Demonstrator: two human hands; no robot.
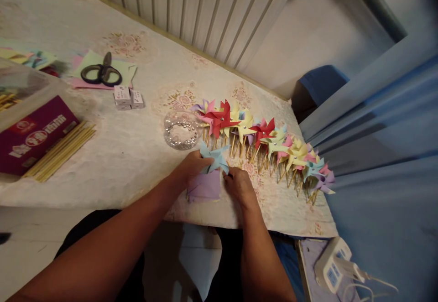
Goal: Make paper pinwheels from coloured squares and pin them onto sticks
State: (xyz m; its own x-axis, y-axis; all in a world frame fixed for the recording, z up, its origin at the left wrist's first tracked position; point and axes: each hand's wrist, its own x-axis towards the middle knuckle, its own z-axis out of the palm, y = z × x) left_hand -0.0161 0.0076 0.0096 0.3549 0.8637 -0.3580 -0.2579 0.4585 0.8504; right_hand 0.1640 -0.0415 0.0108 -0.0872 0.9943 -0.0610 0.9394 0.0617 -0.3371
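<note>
A light blue paper pinwheel (216, 158) is pinched in my left hand (195, 167), its thumb lying across the folded paper. My right hand (238, 184) has its fingers closed at the pinwheel's lower right blade; what sits between those fingertips is hidden. Just below, a stack of purple paper squares (205, 187) lies on the table. Beyond my hands is a clear round dish (181, 131) with many small shiny pieces around its ring. To the right stretches a long row of finished pinwheels (265, 133) in several colours, on thin wooden sticks.
Black-handled scissors (101, 71) rest on coloured paper sheets (128, 71) at the back left, by small white boxes (128, 97). A bundle of sticks (61, 151) lies beside a purple box (37, 135). A power strip (332, 265) stands at the lower right, beyond the tablecloth (137, 156).
</note>
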